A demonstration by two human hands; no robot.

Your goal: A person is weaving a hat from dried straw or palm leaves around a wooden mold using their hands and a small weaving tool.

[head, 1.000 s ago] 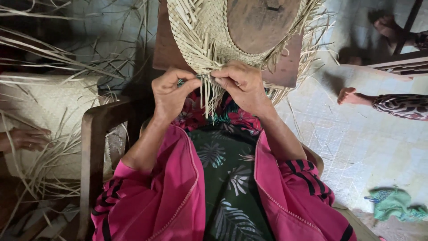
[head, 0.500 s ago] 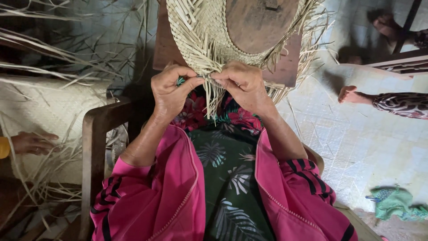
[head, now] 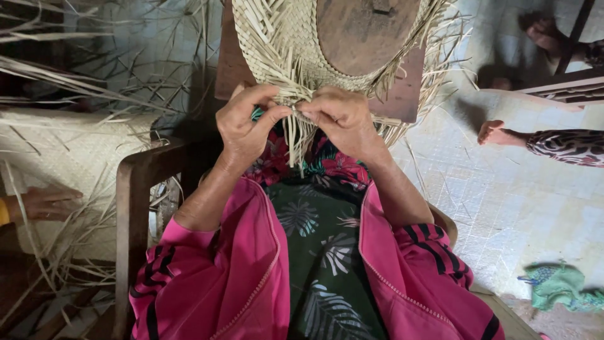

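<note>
A pale woven straw piece [head: 283,38] lies over a round brown wooden form [head: 368,31] on a dark wooden stand, just above my lap. Loose straw strands [head: 296,135] hang from its near edge. My left hand [head: 245,126] and my right hand [head: 336,119] meet at that edge, fingertips pinching strands where the weave ends. Both arms wear pink sleeves with dark stripes. My thumbs and forefingers hide the exact strands held.
A wooden chair arm [head: 135,208] runs along my left side. Behind it lies a woven straw mat [head: 69,157] with another person's hand [head: 47,201] resting on it. Another person's bare foot [head: 497,132] is on the tiled floor at right. A green cloth [head: 560,286] lies bottom right.
My fingers have shifted slightly on the strands at the edge. The other person's hand at left has slid further onto the mat.
</note>
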